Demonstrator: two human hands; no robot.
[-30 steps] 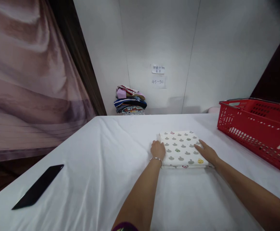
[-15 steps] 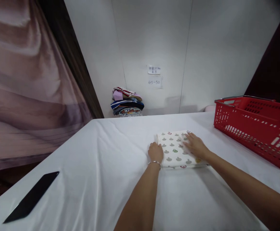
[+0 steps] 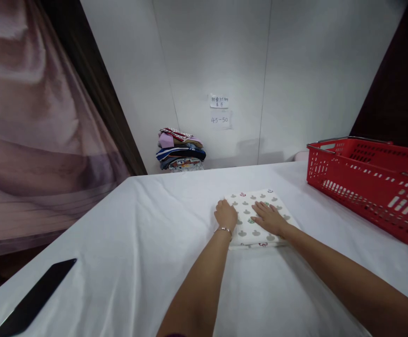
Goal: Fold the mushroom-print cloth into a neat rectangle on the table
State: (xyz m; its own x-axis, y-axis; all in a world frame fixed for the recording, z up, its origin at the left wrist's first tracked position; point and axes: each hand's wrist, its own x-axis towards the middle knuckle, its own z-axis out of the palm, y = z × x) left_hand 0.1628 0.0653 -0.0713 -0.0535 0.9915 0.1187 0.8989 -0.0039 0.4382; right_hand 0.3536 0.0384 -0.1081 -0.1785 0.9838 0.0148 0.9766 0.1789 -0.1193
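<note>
A folded white cloth (image 3: 273, 201) printed with small grey, green and red shapes lies on the white-covered table (image 3: 148, 234). My left hand (image 3: 225, 214), with a bracelet at the wrist, rests with curled fingers on the cloth's left edge. My right hand (image 3: 267, 218) lies flat on the middle of the cloth, fingers stretched out and pointing left.
A red plastic basket (image 3: 365, 185) stands at the table's right. A stack of folded clothes (image 3: 180, 150) sits by the wall behind the table's far edge. A black flat object (image 3: 32, 299) lies near the front left corner. A pinkish curtain (image 3: 32, 117) hangs left.
My right hand has slid leftward across the cloth from its right edge to its middle. My left hand has stayed at the left edge.
</note>
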